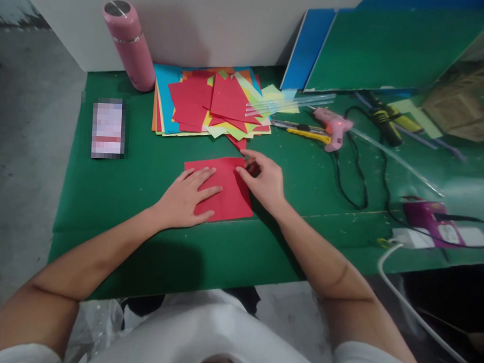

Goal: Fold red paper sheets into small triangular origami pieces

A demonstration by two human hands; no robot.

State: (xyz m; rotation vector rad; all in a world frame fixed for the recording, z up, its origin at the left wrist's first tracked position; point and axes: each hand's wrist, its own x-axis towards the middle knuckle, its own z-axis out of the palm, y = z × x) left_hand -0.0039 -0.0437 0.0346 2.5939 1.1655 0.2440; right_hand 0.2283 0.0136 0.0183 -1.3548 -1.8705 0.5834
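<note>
A square sheet of red paper [229, 194] lies on the green tabletop in front of me. My left hand [185, 198] rests flat on its left part, fingers spread. At the sheet's upper right corner is my right hand [264, 180], its fingers curled and its thumb on the paper by the edge. The other fingers are partly hidden, but the hand seems to grip that edge. Just beyond the fingertips, a narrow red paper piece [238, 143] sticks out from a pile of coloured paper [189, 104].
A pink bottle [129, 48] and a blurred-out phone [107, 128] stand at left. To the right are clear glue sticks [289, 104], a yellow cutter knife [308, 135], a pink glue gun [333, 126] with its cord, pliers [387, 123] and a power strip [414, 238]. Boards [384, 54] lean behind.
</note>
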